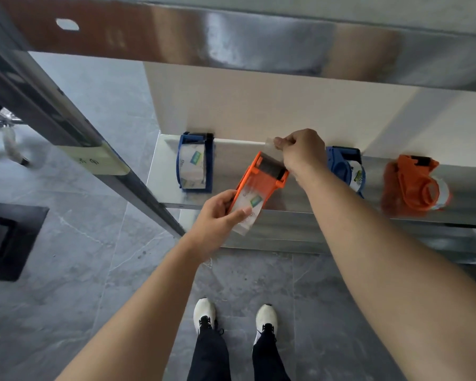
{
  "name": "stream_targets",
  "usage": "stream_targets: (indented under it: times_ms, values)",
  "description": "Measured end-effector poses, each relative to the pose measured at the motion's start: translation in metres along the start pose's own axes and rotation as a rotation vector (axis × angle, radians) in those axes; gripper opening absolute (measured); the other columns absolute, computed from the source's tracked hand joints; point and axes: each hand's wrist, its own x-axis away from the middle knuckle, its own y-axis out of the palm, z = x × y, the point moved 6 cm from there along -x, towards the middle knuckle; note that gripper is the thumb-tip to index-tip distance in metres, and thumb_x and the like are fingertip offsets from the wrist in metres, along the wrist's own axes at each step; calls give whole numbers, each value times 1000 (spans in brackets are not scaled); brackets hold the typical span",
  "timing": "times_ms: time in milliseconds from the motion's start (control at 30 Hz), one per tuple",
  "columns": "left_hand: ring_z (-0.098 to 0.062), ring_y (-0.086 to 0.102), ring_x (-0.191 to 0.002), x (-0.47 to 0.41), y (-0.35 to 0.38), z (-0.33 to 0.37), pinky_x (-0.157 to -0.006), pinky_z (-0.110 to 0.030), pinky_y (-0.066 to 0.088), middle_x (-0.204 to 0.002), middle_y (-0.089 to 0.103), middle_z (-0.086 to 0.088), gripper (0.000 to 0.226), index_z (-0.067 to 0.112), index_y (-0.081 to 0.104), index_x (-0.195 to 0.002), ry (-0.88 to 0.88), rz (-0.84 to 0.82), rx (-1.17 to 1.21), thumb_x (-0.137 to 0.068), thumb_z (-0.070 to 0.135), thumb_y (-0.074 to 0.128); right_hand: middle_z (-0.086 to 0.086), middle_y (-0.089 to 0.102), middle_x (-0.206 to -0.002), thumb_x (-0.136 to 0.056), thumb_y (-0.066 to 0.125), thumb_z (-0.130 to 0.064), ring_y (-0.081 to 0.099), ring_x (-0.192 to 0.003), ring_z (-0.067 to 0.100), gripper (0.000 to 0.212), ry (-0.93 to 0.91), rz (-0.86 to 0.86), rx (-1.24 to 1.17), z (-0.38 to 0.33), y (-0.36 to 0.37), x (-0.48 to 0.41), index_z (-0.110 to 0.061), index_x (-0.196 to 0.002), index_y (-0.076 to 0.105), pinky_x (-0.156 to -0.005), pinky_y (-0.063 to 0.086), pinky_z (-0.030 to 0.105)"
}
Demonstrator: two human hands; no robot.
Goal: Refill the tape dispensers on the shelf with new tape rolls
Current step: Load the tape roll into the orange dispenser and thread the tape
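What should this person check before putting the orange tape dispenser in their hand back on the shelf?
1. Left hand grips the orange dispenser: ok.
2. Right hand pinches the tape end: ok.
3. Roll sits inside the dispenser: ok.
4. Tape runs straight over the front edge: cannot tell.
5. Bare shelf spot between the left blue dispenser and right blue dispenser: ok.
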Motion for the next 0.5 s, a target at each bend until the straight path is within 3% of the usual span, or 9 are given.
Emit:
stream_targets:
  times_ms: [167, 267, 333, 500]
  values:
    - [-25, 72, -103, -1, -5, 5, -92, -31, 59, -121, 75, -23, 33, -4, 66, -128, 9, -13, 0, -98, 11, 70, 4, 74, -91, -95, 72, -39, 69, -82, 23, 28, 66, -87, -65, 2, 12, -6, -12, -93, 76, -76, 58, 37]
    - [-25, 74, -101, 2, -9, 6, -92, -34, 59, -115, 78, -16, 37, -3, 67, -127, 2, -9, 42, -94, 13, 71, 10, 74, -87, -91, 76, -21, 64, -73, 20, 16, 315, -377, -272, 15, 28, -4, -8, -84, 72, -71, 53, 34]
    - [-28, 72, -103, 2, -8, 6, -97, -39, 57, -116, 77, -17, 39, -3, 67, -127, -3, -10, 76, -92, 16, 70, 6, 63, -73, -94, 71, -19, 55, -65, 17, 29, 455, -589, -286, 24, 31, 5, -16, -68, 59, -65, 44, 29]
    - [-27, 71, -105, 2, -5, 6, -98, -41, 55, -116, 77, -14, 34, 5, 73, -122, -28, -25, 137, -90, 14, 69, 9, 70, -83, -88, 62, -4, 65, -91, 27, 29, 606, -830, -465, 45, 34, 13, -16, -62, 55, -76, 53, 38]
